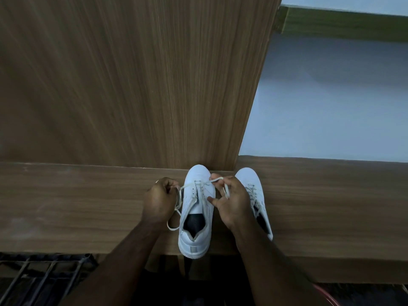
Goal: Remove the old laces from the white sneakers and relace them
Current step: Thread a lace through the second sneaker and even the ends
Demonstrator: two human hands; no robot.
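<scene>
- Head view: near sneaker (197,208) stands on the counter (88,206), toe against the wooden panel (132,85), heel at the counter's front edge
- Its lace (180,196) runs only through the eyelets nearest the toe; one end goes left, the other right
- Left hand (160,200) is curled round the left end, slack looping down beside the shoe
- Right hand (231,200) pinches the right end by the toe
- Second sneaker (254,184), laced, sits just right, partly behind the right hand
- Metal rack (44,274) lower left
</scene>
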